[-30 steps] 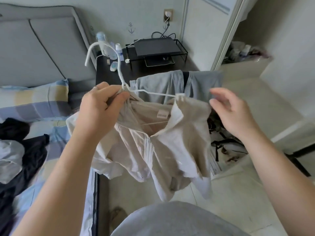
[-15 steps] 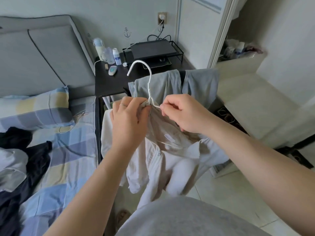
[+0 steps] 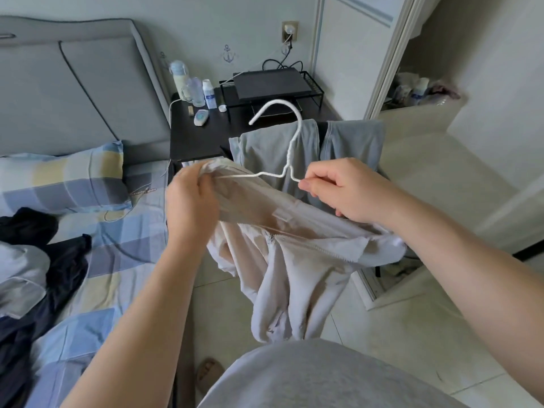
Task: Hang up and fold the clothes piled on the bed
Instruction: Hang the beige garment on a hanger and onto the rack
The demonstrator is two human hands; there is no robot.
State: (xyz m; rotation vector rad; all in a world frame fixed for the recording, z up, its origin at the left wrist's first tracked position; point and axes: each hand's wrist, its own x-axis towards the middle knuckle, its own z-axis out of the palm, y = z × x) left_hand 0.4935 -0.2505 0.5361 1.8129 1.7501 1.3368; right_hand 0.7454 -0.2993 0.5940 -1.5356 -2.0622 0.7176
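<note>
A person's left hand curls its fingers round a bunched shoulder of a cream jacket, gripping the cloth where one arm of a white wire hanger runs into it. The right hand pinches the hanger's other arm between thumb and forefinger just below the twisted neck, the remaining fingers curled under. The hook stands above both hands, its open end turned to the left. The jacket is held in the air beside the bed, its collar stretched between the two hands with a label showing inside. Its zip front and sleeves hang down in folds in front of the person's grey top. Just behind the hanger, grey garments hang draped side by side over something dark. To the left, the bed, made up in blue, yellow and white check, carries a matching pillow and, toward the frame's left edge, a heap of black and grey clothes. A black nightstand beside the grey headboard holds bottles, a remote and a wire rack with a flat black device on top. Pale tiles cover the floor.
</note>
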